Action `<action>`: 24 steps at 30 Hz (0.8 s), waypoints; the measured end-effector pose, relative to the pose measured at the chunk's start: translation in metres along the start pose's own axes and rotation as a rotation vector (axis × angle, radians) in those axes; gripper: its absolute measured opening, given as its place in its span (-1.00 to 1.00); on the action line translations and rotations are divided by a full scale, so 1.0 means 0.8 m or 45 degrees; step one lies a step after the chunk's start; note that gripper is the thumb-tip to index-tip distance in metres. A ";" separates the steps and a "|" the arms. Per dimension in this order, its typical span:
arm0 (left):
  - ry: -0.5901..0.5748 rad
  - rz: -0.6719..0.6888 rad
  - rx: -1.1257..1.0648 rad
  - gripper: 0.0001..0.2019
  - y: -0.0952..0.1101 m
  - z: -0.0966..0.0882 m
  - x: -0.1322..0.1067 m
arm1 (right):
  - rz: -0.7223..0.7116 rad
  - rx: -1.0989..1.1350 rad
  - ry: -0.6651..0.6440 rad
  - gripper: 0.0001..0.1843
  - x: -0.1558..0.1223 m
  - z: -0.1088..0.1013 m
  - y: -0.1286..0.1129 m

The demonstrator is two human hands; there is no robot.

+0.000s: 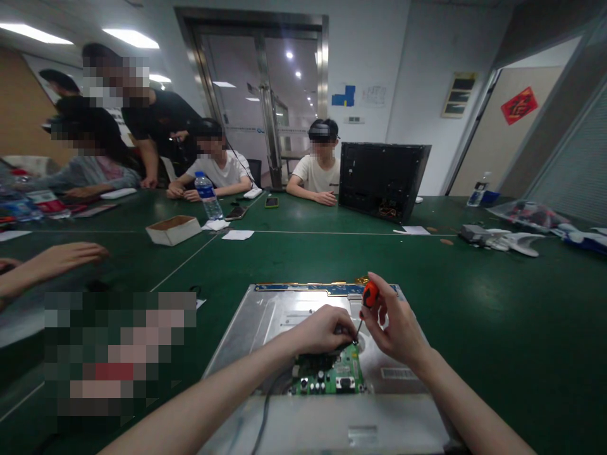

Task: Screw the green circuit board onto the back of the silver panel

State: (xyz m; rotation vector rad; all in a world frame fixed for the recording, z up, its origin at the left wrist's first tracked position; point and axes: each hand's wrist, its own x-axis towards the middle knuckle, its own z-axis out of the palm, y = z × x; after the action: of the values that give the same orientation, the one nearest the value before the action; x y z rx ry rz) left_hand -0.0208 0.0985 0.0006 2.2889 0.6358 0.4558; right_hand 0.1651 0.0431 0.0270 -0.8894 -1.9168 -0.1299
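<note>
A silver metal panel [265, 322] lies flat on the green table in front of me, with a green circuit board [332, 376] mounted near its middle. My right hand [398, 325] is closed around a small screwdriver with an orange handle [370, 294]; its tip points down at the board's top edge. My left hand [322, 330] rests on the board beside the tip, fingers curled, pinching something too small to make out. A grey cable [265, 411] runs from the board toward me.
A black monitor shell [382, 180] stands at the far side. A cardboard box [173, 229], a water bottle [207, 196], phones and papers lie mid-table. Several people sit or lean at the far left. Another person's hand [66, 256] rests at the left edge. Plastic parts [512, 240] lie at right.
</note>
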 end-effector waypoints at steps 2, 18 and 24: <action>-0.005 0.004 0.003 -0.78 0.001 -0.001 0.000 | -0.004 -0.001 -0.006 -0.35 0.001 -0.001 0.000; -0.007 0.031 0.038 -0.77 0.001 0.000 0.000 | -0.014 -0.020 0.000 -0.35 -0.001 0.000 0.003; -0.006 0.032 0.049 -0.76 0.000 0.002 0.001 | -0.037 -0.061 0.039 -0.37 0.000 0.002 0.002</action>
State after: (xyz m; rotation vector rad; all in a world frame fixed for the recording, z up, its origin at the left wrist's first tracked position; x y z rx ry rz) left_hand -0.0197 0.0978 -0.0002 2.3357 0.6188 0.4543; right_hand 0.1650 0.0448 0.0257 -0.8867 -1.9055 -0.2062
